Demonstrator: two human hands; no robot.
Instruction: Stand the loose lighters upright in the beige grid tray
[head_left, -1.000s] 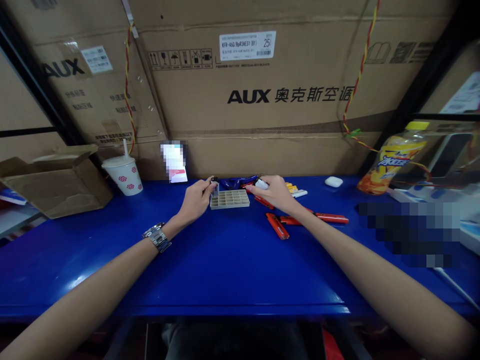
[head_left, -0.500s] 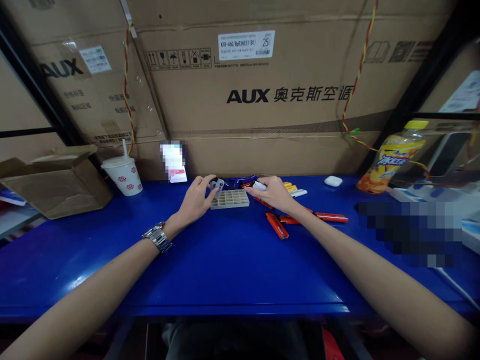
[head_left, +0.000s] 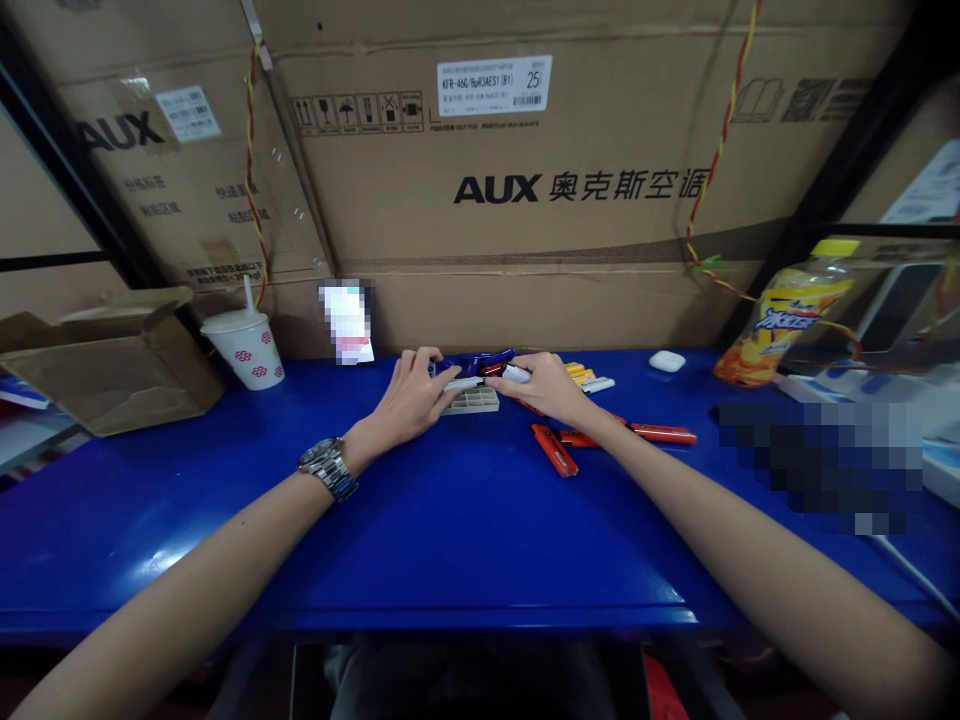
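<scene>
My right hand (head_left: 555, 388) is closed around a white marker (head_left: 516, 373) whose end points left, above the light grid tray (head_left: 480, 400). My left hand (head_left: 409, 395) pinches a slim whitish pen-like piece (head_left: 466, 383) between thumb and fingers. A dark tip lies between the two pieces; whether they join there I cannot tell. The tray has small square compartments, and my left hand and the piece cover part of it. Just behind are blue pens (head_left: 486, 360) and a dark red one.
Orange-red pens (head_left: 555, 450) lie by my right forearm, with yellow markers (head_left: 579, 373) behind. A white earbud case (head_left: 667, 361), drink bottle (head_left: 786, 315), paper cup (head_left: 244, 350), lit phone (head_left: 346, 322) and open carton (head_left: 142, 370) stand around the blue table (head_left: 450, 540).
My left hand has moved right, over the tray, to the marker. The grey piece with holes that it held is no longer clearly visible. My right hand stays almost still.
</scene>
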